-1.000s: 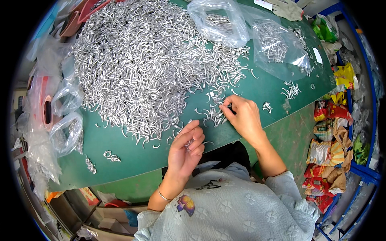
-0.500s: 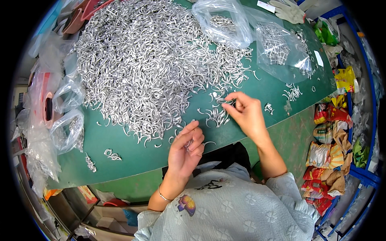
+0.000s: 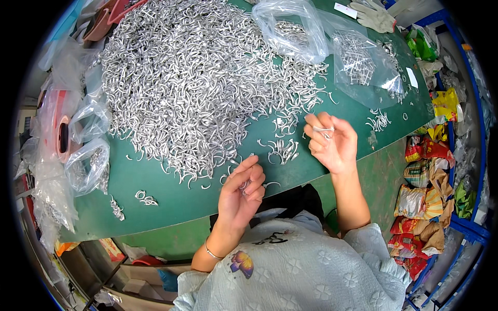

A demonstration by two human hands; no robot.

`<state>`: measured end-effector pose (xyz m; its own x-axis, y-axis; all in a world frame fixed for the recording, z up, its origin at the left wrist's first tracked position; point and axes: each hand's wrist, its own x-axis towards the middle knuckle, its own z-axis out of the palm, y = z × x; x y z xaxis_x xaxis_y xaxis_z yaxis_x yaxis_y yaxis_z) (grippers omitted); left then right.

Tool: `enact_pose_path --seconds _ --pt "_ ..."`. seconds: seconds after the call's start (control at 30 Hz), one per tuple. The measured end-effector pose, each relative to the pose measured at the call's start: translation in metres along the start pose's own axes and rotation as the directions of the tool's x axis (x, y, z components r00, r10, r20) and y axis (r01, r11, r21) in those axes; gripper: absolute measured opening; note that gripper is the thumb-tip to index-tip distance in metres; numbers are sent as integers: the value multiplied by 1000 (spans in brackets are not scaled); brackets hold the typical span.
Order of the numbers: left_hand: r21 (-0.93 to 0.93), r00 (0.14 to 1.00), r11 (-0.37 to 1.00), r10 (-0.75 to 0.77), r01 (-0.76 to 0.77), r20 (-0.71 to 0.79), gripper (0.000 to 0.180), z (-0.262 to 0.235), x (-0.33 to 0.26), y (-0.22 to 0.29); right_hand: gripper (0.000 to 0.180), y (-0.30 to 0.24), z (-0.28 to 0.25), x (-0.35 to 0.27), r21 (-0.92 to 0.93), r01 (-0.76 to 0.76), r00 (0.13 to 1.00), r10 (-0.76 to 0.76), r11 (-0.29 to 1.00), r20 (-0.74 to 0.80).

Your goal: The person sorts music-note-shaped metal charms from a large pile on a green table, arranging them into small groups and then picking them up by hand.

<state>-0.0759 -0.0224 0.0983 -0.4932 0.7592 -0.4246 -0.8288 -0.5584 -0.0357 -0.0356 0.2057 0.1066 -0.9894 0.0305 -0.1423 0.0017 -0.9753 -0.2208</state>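
Note:
A large heap of small curved silver metal pieces (image 3: pixel 181 78) covers the left and middle of the green table (image 3: pixel 171 207). My right hand (image 3: pixel 337 147) is raised over the table's front part, palm turned up, its fingers curled around a thin curved metal piece (image 3: pixel 323 129). To its left, my left hand (image 3: pixel 240 189) is closed at the heap's near edge. A silver tip (image 3: pixel 252 154) shows at its fingertips; the rest of that piece is hidden. Between both hands lies a small loose cluster of curved pieces (image 3: pixel 282 150).
Clear plastic bags (image 3: pixel 290 52) with metal parts lie at the back, and another bag (image 3: pixel 358 67) sits right of them. A work glove (image 3: pixel 373 15) is at the far right. More plastic bags (image 3: pixel 88 166) hang along the left edge. Bags fill a blue rack (image 3: pixel 469 223) on the right.
My right hand has lifted off the small cluster, moved slightly right and turned its palm up, with a metal piece in its fingers. My left hand has barely moved.

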Motion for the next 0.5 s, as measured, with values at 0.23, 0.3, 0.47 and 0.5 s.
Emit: enact_pose_path --seconds 0.23,0.3,0.47,0.5 --pt "-5 1000 1000 5 -5 14 27 0 -1 0 29 2 -13 13 259 -124 989 98 958 111" --pt "-7 1000 1000 7 -7 14 27 -1 -1 0 30 1 -8 10 237 -101 994 88 966 63" --pt "-10 1000 1000 1 0 18 27 -3 -1 0 30 -4 9 4 292 -161 951 227 943 -210" --pt "-10 1000 1000 1 -1 18 27 -3 -1 0 29 -6 -1 1 178 -226 966 244 958 -91"
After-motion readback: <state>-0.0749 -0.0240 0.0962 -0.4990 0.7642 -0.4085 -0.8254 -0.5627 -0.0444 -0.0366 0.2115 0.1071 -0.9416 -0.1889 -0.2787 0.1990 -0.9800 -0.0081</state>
